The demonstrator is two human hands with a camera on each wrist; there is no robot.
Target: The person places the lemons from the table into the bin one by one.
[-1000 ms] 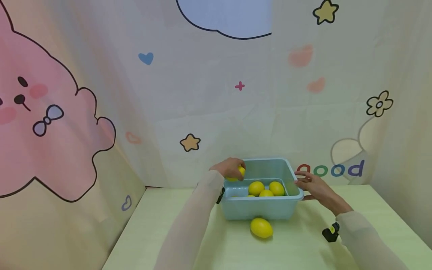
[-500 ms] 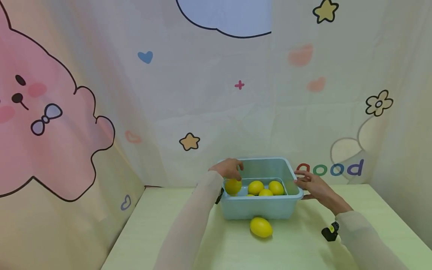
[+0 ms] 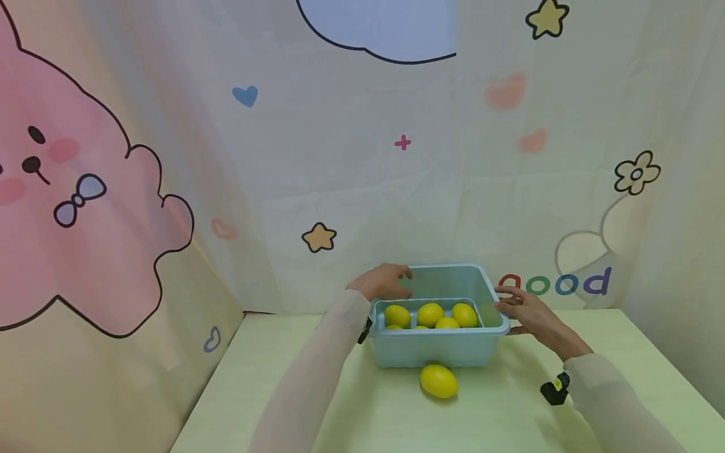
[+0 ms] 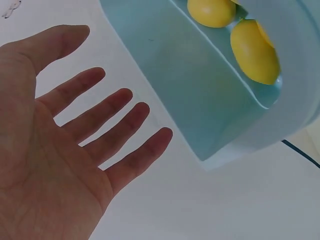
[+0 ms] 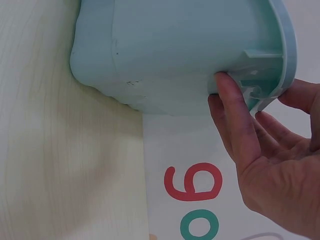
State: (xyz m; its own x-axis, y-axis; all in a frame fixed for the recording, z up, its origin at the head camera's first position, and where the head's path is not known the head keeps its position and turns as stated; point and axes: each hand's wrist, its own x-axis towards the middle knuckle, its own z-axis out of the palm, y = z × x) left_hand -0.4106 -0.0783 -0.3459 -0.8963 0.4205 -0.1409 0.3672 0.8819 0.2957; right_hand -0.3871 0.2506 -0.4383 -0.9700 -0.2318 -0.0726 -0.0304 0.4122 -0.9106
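Observation:
My left hand (image 3: pixel 385 282), seen palm-on with fingers spread in the left wrist view, holds nothing and hovers over the left side of a light blue plastic bin (image 3: pixel 436 349). Inside the bin lie several yellow lemons (image 3: pixel 430 314); its front wall partly hides some. At the bin's right side, my right hand (image 3: pixel 535 321) grips the rim; the right wrist view shows a finger against the outer wall beneath the rim (image 5: pixel 289 55) and others at its edge. Another lemon (image 3: pixel 438 381) lies on the table just in front of the bin.
The pale wooden table (image 3: pixel 249 384) carries the bin near its back edge. Behind it hangs a printed cloth (image 3: pixel 362 189) with hearts, stars and coloured letters. Dark devices are strapped at both wrists.
The left hand has lowered a lemon into the bin's left side, let it go and risen slightly leftward with its fingers loose. The right hand has stayed at the rim.

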